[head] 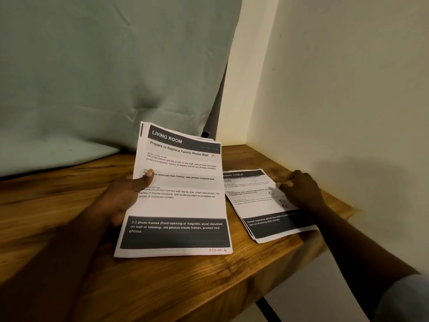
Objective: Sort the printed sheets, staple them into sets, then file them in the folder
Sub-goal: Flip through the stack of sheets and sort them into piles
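A big pale green cloth point(104, 77) hangs across the back, filling the left side, and a cream wall point(348, 89) closes off the right. Under both runs the wooden worktop point(58, 205), its right end tucked into the corner.

Now the paper. The bigger stack of printed sheets point(183, 205) is lifted and tilted toward the camera, just left of centre. The top page is headed "LIVING ROOM", with a red handwritten page note at its bottom right corner. The smaller stack point(262, 205) lies flat on the worktop just to the right, slightly fanned, its top page headed with what reads as "DRESSING TABLE".

The left grip point(123, 198) is grasping the lifted stack by its left edge, thumb point(148, 174) pressed on the top page and fingers underneath. The right grip point(299, 189) sits over the flat stack's right edge, fingers bent, tips on the top sheet. Whether it pinches that sheet or only touches it, I cannot tell.
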